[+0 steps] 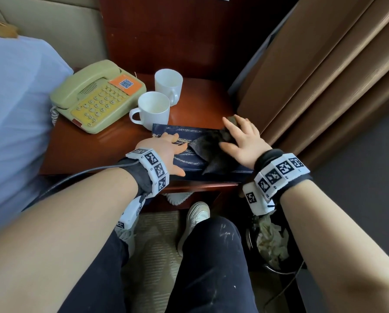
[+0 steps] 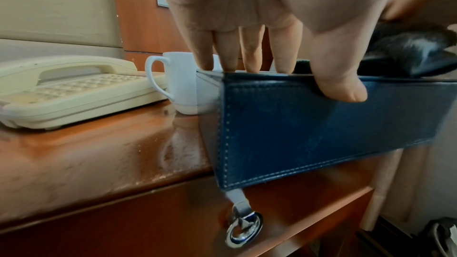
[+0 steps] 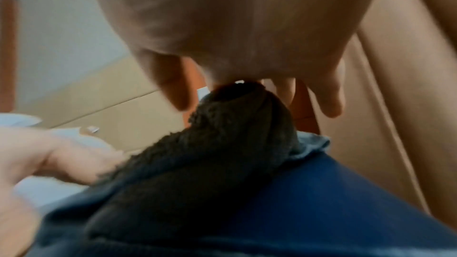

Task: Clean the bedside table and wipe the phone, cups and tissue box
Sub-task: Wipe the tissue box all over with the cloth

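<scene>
A navy stitched tissue box (image 1: 189, 132) lies along the front edge of the red-brown bedside table (image 1: 98, 150). My left hand (image 1: 166, 150) holds its left end, fingers on the top and thumb (image 2: 338, 85) hooked over the near face of the box (image 2: 309, 134). My right hand (image 1: 240, 138) presses a bunched dark grey cloth (image 1: 211, 150) onto the box top with spread fingers; the cloth (image 3: 210, 163) rises into the palm. A cream phone (image 1: 98, 96) sits at the left. Two white cups (image 1: 154, 109) (image 1: 168, 84) stand just behind the box.
Brown curtains (image 1: 324, 75) hang close on the right, touching the table corner. The bed (image 1: 15, 98) borders the left side. A waste bin with crumpled paper (image 1: 272, 240) stands on the floor below my right wrist. A metal ring pull (image 2: 243, 230) hangs on the drawer front.
</scene>
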`<state>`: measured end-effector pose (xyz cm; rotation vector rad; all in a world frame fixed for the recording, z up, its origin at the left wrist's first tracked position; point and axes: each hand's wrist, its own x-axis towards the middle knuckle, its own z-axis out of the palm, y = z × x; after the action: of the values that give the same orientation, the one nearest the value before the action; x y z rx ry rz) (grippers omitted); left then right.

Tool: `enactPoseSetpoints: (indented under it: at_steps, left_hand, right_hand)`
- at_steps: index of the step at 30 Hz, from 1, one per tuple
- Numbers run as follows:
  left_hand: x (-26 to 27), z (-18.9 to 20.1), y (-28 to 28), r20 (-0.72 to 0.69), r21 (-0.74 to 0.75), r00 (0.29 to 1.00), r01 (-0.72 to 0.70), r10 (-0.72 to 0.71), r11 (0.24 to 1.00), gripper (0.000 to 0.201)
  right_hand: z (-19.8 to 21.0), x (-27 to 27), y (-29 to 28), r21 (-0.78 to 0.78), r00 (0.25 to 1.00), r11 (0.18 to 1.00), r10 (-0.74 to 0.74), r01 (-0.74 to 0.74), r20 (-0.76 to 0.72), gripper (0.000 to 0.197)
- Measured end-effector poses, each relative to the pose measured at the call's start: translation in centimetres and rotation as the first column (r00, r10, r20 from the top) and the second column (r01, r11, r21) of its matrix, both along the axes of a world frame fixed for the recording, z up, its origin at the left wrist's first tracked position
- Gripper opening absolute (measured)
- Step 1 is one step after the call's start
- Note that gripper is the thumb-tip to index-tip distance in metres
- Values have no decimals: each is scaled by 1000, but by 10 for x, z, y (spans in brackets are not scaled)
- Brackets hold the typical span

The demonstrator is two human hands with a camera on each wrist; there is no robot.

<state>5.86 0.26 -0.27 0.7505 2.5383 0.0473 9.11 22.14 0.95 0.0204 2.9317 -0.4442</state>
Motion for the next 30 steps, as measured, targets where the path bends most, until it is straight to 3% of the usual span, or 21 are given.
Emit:
enactPoseSetpoints:
  at_steps: [2, 3, 6, 10, 12, 14, 16, 19, 21, 23, 25, 27, 30]
  left_hand:
    - [1, 1, 1, -1, 1, 1000, -4, 4, 1000, 78]
    - [2, 2, 1, 0, 1, 1000, -5, 5, 1000, 78]
    - [2, 0, 0, -3, 15, 1000, -7, 7, 1000, 78]
    - [1, -3, -2, -6, 41, 1000, -12, 12, 999, 78]
    - [1, -2, -3, -8, 44, 1000, -14, 14, 999, 78]
    - [1, -2, -2, -8, 46, 1000, -18, 18, 999, 78]
    - [0, -2, -2, -7, 47, 1000, -24, 24, 999, 78]
    - [1, -2, -2, -2, 50, 1000, -24, 24, 998, 78]
    - [1, -2, -2, -6, 48, 1000, -22, 22, 999, 78]
    - [1, -3, -3, -8, 52, 1000, -25, 25, 998, 78]
    - [1, -3, -3, -6, 55, 1000, -30, 30, 998, 78]
    - [1, -3, -2, -3, 53, 1000, -30, 30, 998, 78]
    - [-1, -3, -2, -1, 55, 999, -33, 33, 998, 79]
  right_hand:
    - [2, 1, -11, 90, 993, 993, 70, -78, 92, 81]
    - [0, 0, -17, 153, 989, 981, 99, -116, 113, 80]
    - [-5, -8, -18, 257, 988, 954, 141, -152, 60, 52]
    - [-6, -17, -3, 90, 979, 976, -190, 196, -77, 48]
    - [-7, -14, -5, 106, 972, 970, -209, 220, -111, 46]
    - [-9, -5, -14, 173, 992, 985, -2, 23, -123, 38]
    - [-11, 9, -19, 160, 967, 960, 243, -228, -76, 31]
    - [8, 19, -9, 71, 910, 910, 399, -408, 111, 28]
    - [19, 11, 4, 90, 945, 945, 304, -315, 122, 27]
    - [19, -2, 15, 49, 998, 998, 50, -49, -36, 25]
    - [7, -10, 9, 107, 991, 987, -116, 122, -59, 29]
    - [-10, -6, -6, 224, 996, 970, -92, 93, -17, 34]
    - [-16, 14, -20, 166, 987, 973, 161, -159, 2, 31]
